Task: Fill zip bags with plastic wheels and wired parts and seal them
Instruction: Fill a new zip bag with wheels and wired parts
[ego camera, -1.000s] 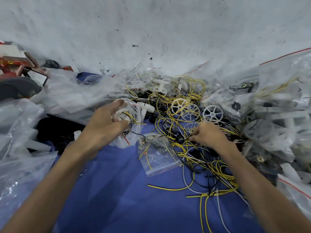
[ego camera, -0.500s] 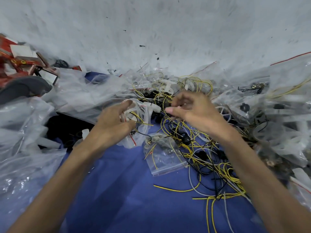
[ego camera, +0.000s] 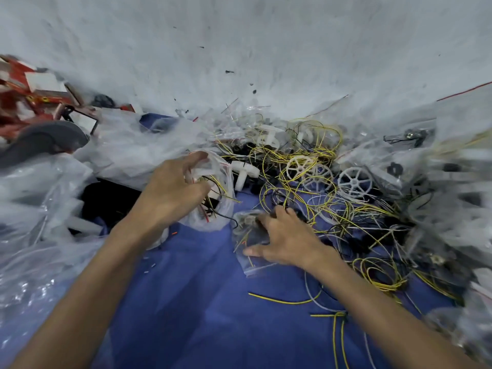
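My left hand (ego camera: 173, 190) grips the mouth of a clear zip bag (ego camera: 217, 214) that holds white plastic pieces and yellow, black and red wires. My right hand (ego camera: 282, 238) lies with spread fingers on a second small zip bag (ego camera: 253, 262) flat on the blue cloth, with wired parts inside it. Behind both hands spreads a tangle of yellow and black wired parts (ego camera: 306, 187). White spoked plastic wheels (ego camera: 355, 181) and a white axle piece (ego camera: 243, 173) lie in it.
Heaps of clear plastic bags (ego camera: 40, 209) fill the left side, and filled bags (ego camera: 452, 169) pile up at the right. Red cartons (ego camera: 24, 102) stand at the far left. A grey wall (ego camera: 266, 49) rises behind. Loose yellow wires (ego camera: 338, 323) cross the blue cloth (ego camera: 199, 315).
My right hand has come down from the wire pile by the first bag's mouth onto the small flat bag nearer me. My left hand keeps its hold on the first bag.
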Demonstrator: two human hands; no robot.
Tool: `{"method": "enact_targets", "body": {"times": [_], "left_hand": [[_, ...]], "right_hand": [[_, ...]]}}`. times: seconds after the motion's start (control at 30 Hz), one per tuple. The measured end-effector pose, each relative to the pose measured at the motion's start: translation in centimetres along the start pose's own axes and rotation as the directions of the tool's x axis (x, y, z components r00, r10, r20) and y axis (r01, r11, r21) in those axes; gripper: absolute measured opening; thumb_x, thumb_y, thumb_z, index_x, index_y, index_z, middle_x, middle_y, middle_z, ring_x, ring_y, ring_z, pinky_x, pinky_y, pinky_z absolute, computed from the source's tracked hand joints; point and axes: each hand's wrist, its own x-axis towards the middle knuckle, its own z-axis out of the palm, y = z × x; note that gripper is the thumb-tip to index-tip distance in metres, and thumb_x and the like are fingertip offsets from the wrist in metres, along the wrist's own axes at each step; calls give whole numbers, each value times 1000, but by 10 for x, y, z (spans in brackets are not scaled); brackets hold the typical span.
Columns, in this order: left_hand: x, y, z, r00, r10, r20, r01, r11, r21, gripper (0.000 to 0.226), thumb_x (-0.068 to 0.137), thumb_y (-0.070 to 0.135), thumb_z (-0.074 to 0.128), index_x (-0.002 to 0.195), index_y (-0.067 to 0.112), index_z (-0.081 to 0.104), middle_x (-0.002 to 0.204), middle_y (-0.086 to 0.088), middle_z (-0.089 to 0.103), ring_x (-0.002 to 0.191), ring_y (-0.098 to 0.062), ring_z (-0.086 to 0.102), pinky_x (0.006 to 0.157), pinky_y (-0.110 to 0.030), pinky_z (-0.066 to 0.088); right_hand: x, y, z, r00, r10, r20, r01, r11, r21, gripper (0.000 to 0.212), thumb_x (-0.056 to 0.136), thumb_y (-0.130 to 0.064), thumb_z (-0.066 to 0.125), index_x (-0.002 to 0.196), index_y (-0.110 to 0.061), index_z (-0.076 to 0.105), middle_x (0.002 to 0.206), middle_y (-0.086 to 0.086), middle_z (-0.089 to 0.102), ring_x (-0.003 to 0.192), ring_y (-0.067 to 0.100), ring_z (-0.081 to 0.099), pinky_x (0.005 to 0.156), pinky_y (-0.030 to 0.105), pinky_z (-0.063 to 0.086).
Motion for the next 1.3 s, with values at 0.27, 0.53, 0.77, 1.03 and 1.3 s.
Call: {"method": "enact_targets", "body": {"times": [0.27,0.53,0.77,1.03,1.3], "left_hand": [[-3,-2,-3,1000,-24,10,24,1000,-18,54,72,11,60,127,16,59,61,16,64,54,-4,54,52,-18,39],[1,5,-7,995,35,99,-38,999,29,51,81,0,59,129,19,58,96,-11,66,83,-9,59,69,-30,44],[16,34,-12,942,155,297,-164,986,5,50,77,-7,55,120,15,63,92,13,61,95,1,61,72,-11,39],[41,69,-37,813,341,471,-510,808,296,53,76,-7,54,103,36,69,112,9,67,73,11,52,60,1,35],[52,22,-53,883,382,274,-470,702,535,53,74,-11,41,63,34,67,133,7,54,105,-15,44,93,-21,30]], "right_hand": [[9,-1,10,904,-184,-386,86,963,-257,32,88,-13,50,118,-14,41,119,6,45,111,30,42,87,45,39],[5,19,-54,860,325,-393,320,256,912,32,102,-24,28,124,-6,42,96,3,59,64,11,66,52,29,54],[-13,-40,-52,949,-221,-226,245,62,968,13,96,-17,49,103,-7,52,96,9,69,82,19,66,70,37,57],[12,-85,-87,886,-412,-214,355,898,-259,32,97,-9,35,125,-5,49,130,10,53,118,25,50,81,24,34],[8,-25,-115,750,-608,-261,352,701,-621,43,93,-52,34,102,-23,65,106,-5,61,112,16,48,97,49,25]]}}
